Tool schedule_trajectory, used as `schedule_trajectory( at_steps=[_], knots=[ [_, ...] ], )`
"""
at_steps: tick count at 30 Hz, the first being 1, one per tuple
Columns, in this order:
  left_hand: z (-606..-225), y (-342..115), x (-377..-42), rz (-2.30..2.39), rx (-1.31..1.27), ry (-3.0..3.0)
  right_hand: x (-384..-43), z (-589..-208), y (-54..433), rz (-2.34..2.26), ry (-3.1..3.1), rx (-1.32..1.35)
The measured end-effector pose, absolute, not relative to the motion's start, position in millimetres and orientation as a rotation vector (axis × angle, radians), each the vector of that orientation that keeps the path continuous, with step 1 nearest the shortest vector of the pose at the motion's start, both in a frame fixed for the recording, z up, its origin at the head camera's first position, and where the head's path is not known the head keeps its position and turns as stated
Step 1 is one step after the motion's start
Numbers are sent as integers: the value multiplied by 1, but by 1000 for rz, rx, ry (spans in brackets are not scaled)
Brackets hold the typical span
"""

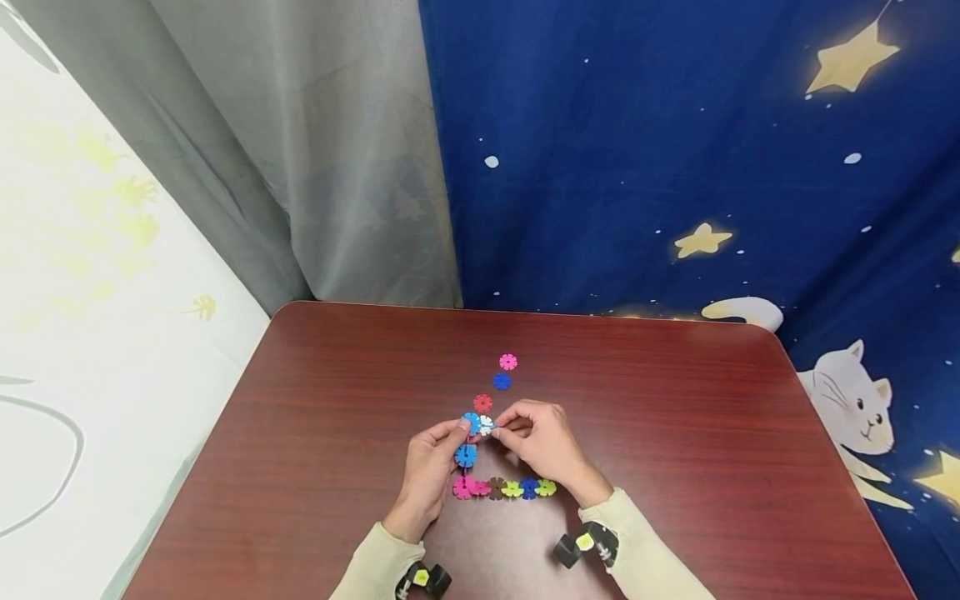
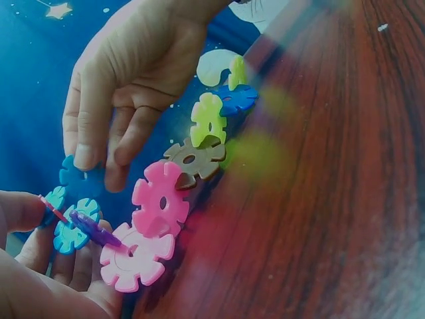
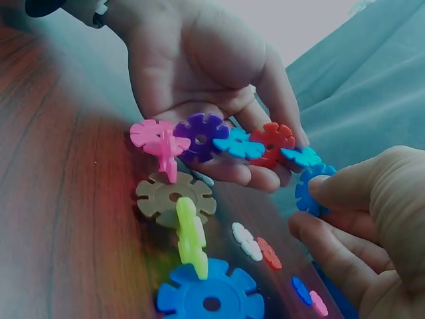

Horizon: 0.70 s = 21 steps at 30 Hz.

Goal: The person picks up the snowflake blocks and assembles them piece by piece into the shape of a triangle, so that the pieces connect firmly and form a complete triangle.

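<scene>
My left hand [image 1: 426, 471] pinches the light blue disc [image 3: 302, 157] at the end of a chain of notched plastic snowflake discs. Between thumb and fingertips my right hand [image 1: 547, 437] pinches a blue disc [image 3: 307, 191], its edge right at that light blue one. From there the chain runs through a red disc [image 3: 272, 144], another light blue disc [image 3: 237, 143] and a purple disc [image 3: 202, 138]. It turns a corner at the pink discs [image 2: 137, 259], then continues with a brown disc [image 2: 189, 159], yellow-green discs [image 2: 209, 121] and a dark blue one [image 2: 238, 100].
Beyond my hands a white disc [image 3: 246, 241], a red loose disc [image 1: 482, 403], a dark blue loose disc [image 1: 502, 381] and a pink loose disc [image 1: 508, 362] lie in a line on the brown wooden table [image 1: 675, 417]. Grey and blue curtains [image 1: 600, 167] hang behind it.
</scene>
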State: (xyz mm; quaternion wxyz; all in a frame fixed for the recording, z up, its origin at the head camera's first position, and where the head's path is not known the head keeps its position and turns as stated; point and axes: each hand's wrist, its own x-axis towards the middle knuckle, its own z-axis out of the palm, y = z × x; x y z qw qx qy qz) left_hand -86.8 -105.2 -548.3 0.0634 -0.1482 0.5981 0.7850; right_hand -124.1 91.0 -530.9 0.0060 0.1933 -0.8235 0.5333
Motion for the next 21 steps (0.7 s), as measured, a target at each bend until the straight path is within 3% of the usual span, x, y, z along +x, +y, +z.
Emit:
schedule_trajectory(
  at_steps=[21],
  knots=[
    [-550, -102, -86, 2406, -400, 1735, -118, -534, 89, 1429, -2403, 783]
  ],
)
